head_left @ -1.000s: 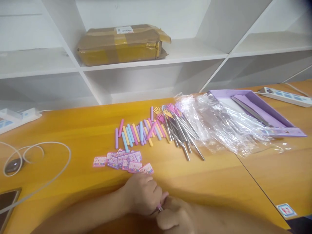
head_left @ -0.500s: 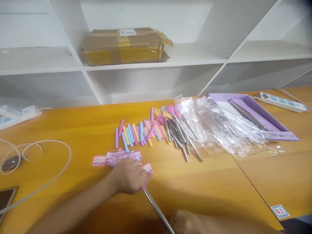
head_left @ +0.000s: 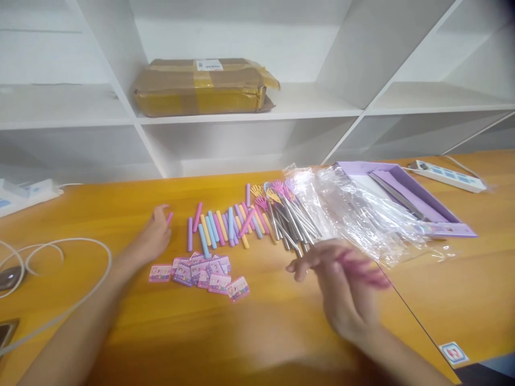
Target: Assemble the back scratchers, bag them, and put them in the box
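At the left of the table, my left hand (head_left: pixel 156 236) pinches a short pink handle sleeve (head_left: pixel 169 218). My right hand (head_left: pixel 341 295), smeared by motion, is closed around a back scratcher; its dark pink hand-shaped head (head_left: pixel 364 267) juts out to the right. The rod of that scratcher cannot be made out. Behind my right hand lies a pile of back scratchers (head_left: pixel 295 220) with metal rods and pink, yellow and purple hand-shaped heads. Between my hands several pastel handle sleeves (head_left: pixel 219 228) lie loosely side by side. Small printed cards (head_left: pixel 201 269) overlap in front of them.
Clear plastic bags (head_left: pixel 354 209) lie beside the pile, partly over an open purple box (head_left: pixel 406 185). Power strips (head_left: pixel 446 176) stand at both sides. A white cable (head_left: pixel 107 262) curls at the left. A taped carton (head_left: pixel 205 88) sits on the shelf.
My left hand has moved up and left from the cards, carrying the pink sleeve off the metal rod. My right hand has risen to the right with the back scratcher.
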`<control>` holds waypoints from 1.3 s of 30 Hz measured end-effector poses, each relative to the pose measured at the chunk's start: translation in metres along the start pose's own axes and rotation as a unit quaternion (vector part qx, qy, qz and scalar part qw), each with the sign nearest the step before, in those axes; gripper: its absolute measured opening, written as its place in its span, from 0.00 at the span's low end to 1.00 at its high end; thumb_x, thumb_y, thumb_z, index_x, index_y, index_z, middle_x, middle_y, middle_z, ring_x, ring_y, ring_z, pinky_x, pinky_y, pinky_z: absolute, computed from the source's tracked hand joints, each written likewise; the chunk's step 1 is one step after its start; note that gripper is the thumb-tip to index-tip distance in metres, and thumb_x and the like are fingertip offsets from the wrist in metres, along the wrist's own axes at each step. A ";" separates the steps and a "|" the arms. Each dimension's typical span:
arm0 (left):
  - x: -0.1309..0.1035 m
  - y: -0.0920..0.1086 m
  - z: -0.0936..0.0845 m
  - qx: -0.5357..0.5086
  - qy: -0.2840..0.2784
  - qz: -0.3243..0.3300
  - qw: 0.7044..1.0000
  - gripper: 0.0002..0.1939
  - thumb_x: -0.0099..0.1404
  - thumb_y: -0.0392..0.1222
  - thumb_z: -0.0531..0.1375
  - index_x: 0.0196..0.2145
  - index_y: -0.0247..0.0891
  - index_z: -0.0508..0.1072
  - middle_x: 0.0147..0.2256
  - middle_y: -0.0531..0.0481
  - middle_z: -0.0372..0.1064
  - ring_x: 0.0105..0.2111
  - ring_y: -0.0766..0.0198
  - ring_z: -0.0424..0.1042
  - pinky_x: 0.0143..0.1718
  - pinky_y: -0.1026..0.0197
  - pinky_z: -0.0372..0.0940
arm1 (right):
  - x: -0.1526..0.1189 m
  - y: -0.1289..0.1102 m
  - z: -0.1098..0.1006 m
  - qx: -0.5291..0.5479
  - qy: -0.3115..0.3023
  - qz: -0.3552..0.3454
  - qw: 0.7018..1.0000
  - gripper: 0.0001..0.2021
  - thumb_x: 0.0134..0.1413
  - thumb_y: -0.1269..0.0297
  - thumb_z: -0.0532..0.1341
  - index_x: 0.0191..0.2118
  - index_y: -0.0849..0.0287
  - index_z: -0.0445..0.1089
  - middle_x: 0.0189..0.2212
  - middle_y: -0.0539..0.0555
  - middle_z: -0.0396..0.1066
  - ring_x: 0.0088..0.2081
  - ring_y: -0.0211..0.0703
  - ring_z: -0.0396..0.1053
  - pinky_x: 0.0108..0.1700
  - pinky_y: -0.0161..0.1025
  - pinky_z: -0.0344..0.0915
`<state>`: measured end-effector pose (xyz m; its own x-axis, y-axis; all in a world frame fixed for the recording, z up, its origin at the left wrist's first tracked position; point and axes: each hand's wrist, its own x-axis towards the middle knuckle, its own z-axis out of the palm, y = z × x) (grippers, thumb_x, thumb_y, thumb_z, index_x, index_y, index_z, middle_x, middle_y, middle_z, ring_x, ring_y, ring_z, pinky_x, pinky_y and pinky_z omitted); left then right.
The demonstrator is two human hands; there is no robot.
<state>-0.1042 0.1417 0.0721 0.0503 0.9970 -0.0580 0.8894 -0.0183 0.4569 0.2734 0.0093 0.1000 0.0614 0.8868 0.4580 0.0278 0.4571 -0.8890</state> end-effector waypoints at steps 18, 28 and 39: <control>0.012 -0.008 0.038 -0.020 -0.007 0.018 1.000 0.26 0.71 0.48 0.55 0.63 0.36 0.61 0.57 0.34 0.69 0.52 0.48 0.76 0.56 0.46 0.71 | 0.137 0.079 -0.060 -0.707 -0.117 0.206 0.666 0.24 0.75 0.54 0.46 0.51 0.63 0.75 0.39 0.66 0.77 0.40 0.53 0.76 0.42 0.41 0.64; 0.038 -0.064 -0.005 -0.013 -0.031 0.086 0.996 0.16 0.70 0.55 0.55 0.43 0.44 0.75 0.44 0.47 0.78 0.43 0.54 0.77 0.47 0.53 0.70 | 0.132 0.102 -0.073 -0.693 -0.133 0.156 0.692 0.22 0.75 0.53 0.49 0.51 0.58 0.77 0.48 0.62 0.76 0.44 0.50 0.75 0.41 0.38 0.62; 0.043 -0.098 0.013 0.040 0.101 0.097 0.989 0.11 0.70 0.46 0.51 0.39 0.43 0.73 0.43 0.47 0.74 0.44 0.55 0.75 0.50 0.54 0.68 | 0.040 0.106 -0.084 -0.593 -0.079 -0.174 0.782 0.10 0.69 0.68 0.54 0.43 0.61 0.74 0.39 0.55 0.75 0.31 0.36 0.67 0.31 0.35 0.52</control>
<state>-0.1831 0.1850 0.0135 0.1388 0.9684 0.2070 0.9051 -0.2089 0.3704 0.3626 0.0879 0.0241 -0.2772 0.7627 0.5843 0.9273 0.3716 -0.0451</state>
